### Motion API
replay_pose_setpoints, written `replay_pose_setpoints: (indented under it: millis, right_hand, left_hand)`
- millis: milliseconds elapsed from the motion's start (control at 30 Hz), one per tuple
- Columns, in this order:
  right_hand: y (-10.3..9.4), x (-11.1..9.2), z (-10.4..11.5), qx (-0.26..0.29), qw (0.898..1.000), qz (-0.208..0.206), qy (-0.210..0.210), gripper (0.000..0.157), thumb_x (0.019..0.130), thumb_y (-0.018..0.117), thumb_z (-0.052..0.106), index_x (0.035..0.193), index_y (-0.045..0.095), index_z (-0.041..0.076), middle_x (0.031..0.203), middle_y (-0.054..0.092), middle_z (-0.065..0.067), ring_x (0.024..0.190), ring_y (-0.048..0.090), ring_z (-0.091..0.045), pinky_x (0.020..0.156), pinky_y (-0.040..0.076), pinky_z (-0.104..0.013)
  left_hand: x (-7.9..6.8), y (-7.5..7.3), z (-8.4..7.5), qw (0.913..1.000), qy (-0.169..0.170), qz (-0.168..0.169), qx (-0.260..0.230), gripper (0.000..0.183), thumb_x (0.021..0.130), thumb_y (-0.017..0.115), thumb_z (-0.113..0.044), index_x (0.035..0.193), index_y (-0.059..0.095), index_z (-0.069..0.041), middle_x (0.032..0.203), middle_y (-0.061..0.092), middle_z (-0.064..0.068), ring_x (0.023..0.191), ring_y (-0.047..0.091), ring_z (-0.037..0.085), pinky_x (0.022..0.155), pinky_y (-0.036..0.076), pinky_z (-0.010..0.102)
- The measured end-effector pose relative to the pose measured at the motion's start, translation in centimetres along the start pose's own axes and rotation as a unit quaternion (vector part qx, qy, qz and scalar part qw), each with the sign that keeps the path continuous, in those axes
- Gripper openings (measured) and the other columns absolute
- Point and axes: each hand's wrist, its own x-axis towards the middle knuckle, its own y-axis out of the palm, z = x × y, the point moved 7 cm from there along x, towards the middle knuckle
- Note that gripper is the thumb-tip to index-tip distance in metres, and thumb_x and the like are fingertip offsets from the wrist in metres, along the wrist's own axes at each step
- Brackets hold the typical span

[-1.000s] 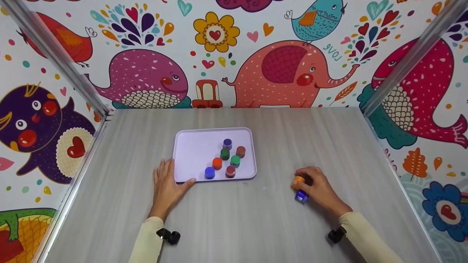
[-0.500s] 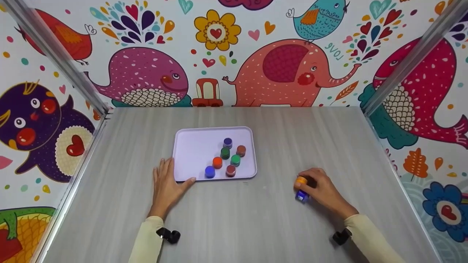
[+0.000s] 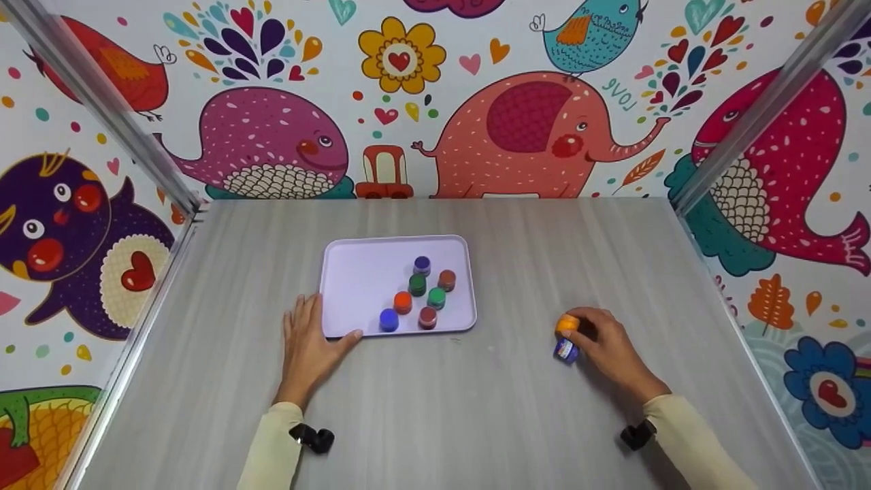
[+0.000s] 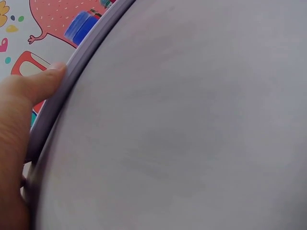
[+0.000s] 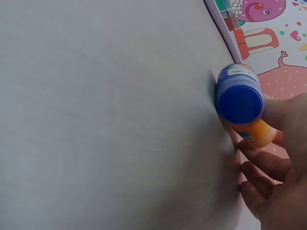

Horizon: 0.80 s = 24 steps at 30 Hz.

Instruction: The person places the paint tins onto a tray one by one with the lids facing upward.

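Note:
My left hand (image 3: 311,350) rests at the near left corner of a lilac tray (image 3: 360,279), fingers along its left side and thumb on its front rim. In the left wrist view the thumb (image 4: 48,82) touches that rim. Several small paint pots stand on the tray, among them a blue pot (image 3: 388,320) and a red-orange pot (image 3: 403,302). Right of the tray, my right hand (image 3: 609,347) pinches an orange paint pot (image 3: 567,324) between thumb and fingers. Against it, beside the thumb, is a tilted dark blue paint pot (image 5: 240,96); whether the hand grips that one too, I cannot tell.
The grey wood-grain table (image 3: 435,408) reaches back to a wall (image 3: 395,136) printed with cartoon animals. Metal posts, a left post (image 3: 116,102) and a right post (image 3: 762,116), stand at the table's sides.
My right hand has shifted slightly right and away from me, and the orange and dark blue pots have moved with it. The left hand and tray stay in place.

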Motion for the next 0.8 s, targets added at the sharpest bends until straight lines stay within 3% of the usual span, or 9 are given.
replay_pose_setpoints:
  millis: [233, 467, 633, 800]
  right_hand:
    - [0.0, 0.4, -0.1, 0.008, 1.0, -0.013, 0.007, 0.038, 0.094, 0.086, -0.001, 0.129, 0.073, -0.001, 0.121, 0.072, -0.014, 0.109, 0.061, -0.027, 0.094, 0.045, -0.012]
    - [0.3, 0.9, 0.3, 0.009, 1.0, -0.027, 0.009, 0.042, 0.088, 0.09, -0.003, 0.126, 0.072, -0.003, 0.116, 0.069, -0.015, 0.101, 0.06, -0.024, 0.088, 0.049, -0.014]
    - [0.4, 1.6, 0.9, 0.039, 0.999, -0.03, 0.003, 0.039, 0.089, 0.088, -0.004, 0.124, 0.072, 0.001, 0.12, 0.069, -0.013, 0.105, 0.061, -0.025, 0.092, 0.051, -0.015]
    - [0.7, 2.5, 1.6, 0.058, 0.998, -0.03, -0.018, 0.042, 0.088, 0.087, -0.009, 0.127, 0.073, -0.003, 0.125, 0.07, -0.018, 0.114, 0.064, -0.031, 0.1, 0.048, -0.011]
  left_hand:
    - [0.0, 0.0, 0.1, 1.0, -0.005, 0.004, -0.003, 0.118, 0.087, 0.085, -0.062, 0.168, 0.033, 0.006, 0.173, 0.035, 0.029, 0.168, 0.011, 0.047, 0.135, -0.003, 0.063]
    - [-0.1, -0.1, -0.2, 1.0, 0.001, -0.004, -0.002, 0.117, 0.086, 0.085, -0.059, 0.167, 0.034, 0.009, 0.172, 0.035, 0.033, 0.167, 0.016, 0.048, 0.135, -0.003, 0.062]
    - [-0.1, -0.2, -0.2, 1.0, 0.003, -0.005, -0.002, 0.117, 0.087, 0.085, -0.059, 0.167, 0.034, 0.009, 0.172, 0.035, 0.033, 0.167, 0.015, 0.048, 0.135, -0.003, 0.063]
    - [-0.1, -0.2, -0.2, 1.0, 0.004, -0.007, -0.003, 0.117, 0.086, 0.086, -0.059, 0.166, 0.034, 0.009, 0.171, 0.036, 0.033, 0.167, 0.015, 0.048, 0.135, -0.002, 0.063]
